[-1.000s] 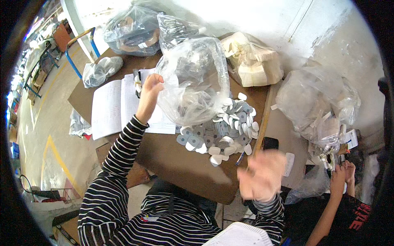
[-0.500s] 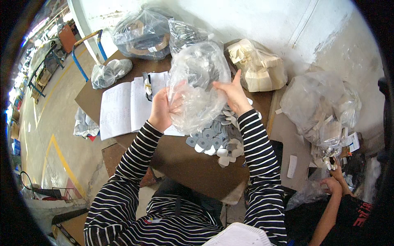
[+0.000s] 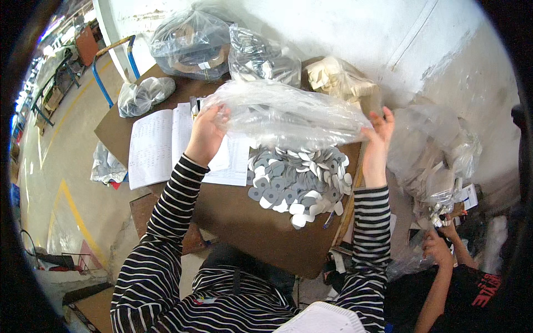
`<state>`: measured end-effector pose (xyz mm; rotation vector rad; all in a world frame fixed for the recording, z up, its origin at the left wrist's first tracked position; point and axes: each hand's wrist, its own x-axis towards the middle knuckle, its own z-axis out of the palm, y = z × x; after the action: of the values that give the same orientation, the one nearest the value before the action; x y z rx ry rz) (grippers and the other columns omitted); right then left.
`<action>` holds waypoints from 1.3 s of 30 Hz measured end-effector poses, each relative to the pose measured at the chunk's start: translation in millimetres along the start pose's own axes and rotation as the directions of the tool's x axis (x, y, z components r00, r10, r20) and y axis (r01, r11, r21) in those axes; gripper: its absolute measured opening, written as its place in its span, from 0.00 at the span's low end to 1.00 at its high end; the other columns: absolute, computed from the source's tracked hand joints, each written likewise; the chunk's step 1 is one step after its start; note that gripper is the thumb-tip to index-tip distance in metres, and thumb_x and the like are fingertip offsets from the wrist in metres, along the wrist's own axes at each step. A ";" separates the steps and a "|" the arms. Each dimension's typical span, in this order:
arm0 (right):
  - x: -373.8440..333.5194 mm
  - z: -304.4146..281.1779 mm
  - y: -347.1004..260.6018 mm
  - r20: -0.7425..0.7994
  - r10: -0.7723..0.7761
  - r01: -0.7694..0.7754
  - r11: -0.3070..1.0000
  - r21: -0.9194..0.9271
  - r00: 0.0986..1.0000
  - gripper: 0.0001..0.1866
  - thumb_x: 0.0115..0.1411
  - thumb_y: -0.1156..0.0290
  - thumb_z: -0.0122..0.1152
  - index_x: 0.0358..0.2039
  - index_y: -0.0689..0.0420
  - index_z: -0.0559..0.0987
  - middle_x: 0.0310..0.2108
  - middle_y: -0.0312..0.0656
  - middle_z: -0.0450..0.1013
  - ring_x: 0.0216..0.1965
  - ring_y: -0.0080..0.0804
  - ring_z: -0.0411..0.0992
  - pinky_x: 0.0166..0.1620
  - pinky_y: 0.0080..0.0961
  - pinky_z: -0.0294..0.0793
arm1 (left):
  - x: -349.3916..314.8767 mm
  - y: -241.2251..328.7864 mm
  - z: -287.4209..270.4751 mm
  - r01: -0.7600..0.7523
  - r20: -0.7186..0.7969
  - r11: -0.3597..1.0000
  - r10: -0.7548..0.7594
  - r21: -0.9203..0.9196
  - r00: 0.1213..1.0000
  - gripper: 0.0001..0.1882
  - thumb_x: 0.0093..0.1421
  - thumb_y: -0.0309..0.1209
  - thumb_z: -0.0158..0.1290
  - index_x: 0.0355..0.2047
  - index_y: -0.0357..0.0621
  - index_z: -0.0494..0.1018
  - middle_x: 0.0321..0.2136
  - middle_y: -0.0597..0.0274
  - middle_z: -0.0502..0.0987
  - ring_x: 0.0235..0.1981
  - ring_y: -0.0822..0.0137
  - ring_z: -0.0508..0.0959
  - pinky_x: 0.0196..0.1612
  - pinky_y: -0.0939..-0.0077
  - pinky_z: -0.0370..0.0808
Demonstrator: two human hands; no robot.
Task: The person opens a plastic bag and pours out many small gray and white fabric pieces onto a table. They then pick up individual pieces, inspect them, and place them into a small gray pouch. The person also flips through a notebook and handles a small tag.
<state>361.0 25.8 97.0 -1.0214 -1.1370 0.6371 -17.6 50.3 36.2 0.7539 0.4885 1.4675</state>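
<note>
our right hand (image 3: 380, 139) has swung outward, drawing the clear bag (image 3: 294, 115) wide.
our left hand (image 3: 207, 133) clamps one end, the right pinches the other, both reaching forward, well apart.

Head-worn fisheye, looking down

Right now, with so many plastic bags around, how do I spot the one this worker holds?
Start at the brown table and find the heap of small grey and white pieces on it. Above that heap in the picture, a clear plastic bag stretches sideways between the left hand and the right hand. Unlike the bulging bags behind it, it is drawn out long and narrow.
</note>
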 end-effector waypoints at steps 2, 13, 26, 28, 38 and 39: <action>-21.4 8.8 -23.8 0.170 -0.470 0.499 0.802 -0.328 0.866 0.33 0.50 0.77 0.60 0.59 0.54 0.68 0.54 0.46 0.71 0.53 0.45 0.69 0.59 0.42 0.66 | 8.3 -0.6 8.9 -0.009 -0.037 0.998 0.012 0.070 0.999 0.12 0.69 0.26 0.47 0.51 0.41 0.72 0.40 0.67 0.77 0.39 0.71 0.77 0.49 0.78 0.76; -4.1 24.2 -16.0 0.567 0.187 0.483 0.356 -0.800 0.802 0.15 0.64 0.61 0.61 0.42 0.60 0.82 0.38 0.56 0.78 0.38 0.58 0.78 0.42 0.44 0.78 | 19.7 6.7 157.8 -0.575 0.605 0.469 0.103 0.671 0.790 0.37 0.49 0.19 0.62 0.61 0.47 0.69 0.60 0.56 0.69 0.62 0.63 0.68 0.64 0.67 0.67; 46.0 14.6 88.8 0.665 0.196 0.419 0.640 -0.644 0.721 0.27 0.67 0.53 0.55 0.62 0.53 0.73 0.60 0.55 0.70 0.62 0.52 0.67 0.62 0.39 0.66 | 75.6 -116.1 76.8 -0.720 0.667 -0.170 -0.280 0.673 0.690 0.17 0.67 0.42 0.49 0.52 0.53 0.75 0.51 0.60 0.76 0.56 0.59 0.74 0.64 0.60 0.64; 47.6 6.8 107.3 0.529 0.601 0.309 0.436 -0.845 0.599 0.26 0.67 0.53 0.54 0.61 0.53 0.74 0.60 0.55 0.70 0.62 0.54 0.66 0.62 0.39 0.66 | 102.4 -136.1 36.3 -0.591 0.514 -0.169 -0.346 0.789 0.785 0.22 0.70 0.48 0.43 0.53 0.48 0.74 0.51 0.51 0.77 0.54 0.51 0.75 0.60 0.58 0.68; 11.3 -39.4 128.4 0.544 0.718 0.134 0.546 -0.827 0.433 0.34 0.71 0.44 0.36 0.65 0.58 0.68 0.64 0.54 0.66 0.66 0.49 0.63 0.67 0.34 0.58 | 97.2 -121.1 -17.3 -0.486 0.370 0.051 -0.719 0.872 0.589 0.26 0.71 0.41 0.44 0.65 0.43 0.64 0.61 0.44 0.69 0.62 0.49 0.70 0.65 0.64 0.64; 9.9 -51.3 128.3 0.567 0.704 0.129 0.573 -0.809 0.428 0.34 0.71 0.45 0.36 0.66 0.57 0.67 0.65 0.53 0.65 0.66 0.48 0.63 0.67 0.34 0.59 | 95.8 -121.6 -12.3 -0.512 0.394 0.067 -0.725 0.857 0.565 0.26 0.71 0.41 0.44 0.65 0.43 0.64 0.61 0.44 0.69 0.62 0.49 0.70 0.65 0.64 0.64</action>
<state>422.3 72.0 -18.3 -1.8061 -2.3183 1.1151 65.6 153.6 -44.5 2.3975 0.7757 0.0262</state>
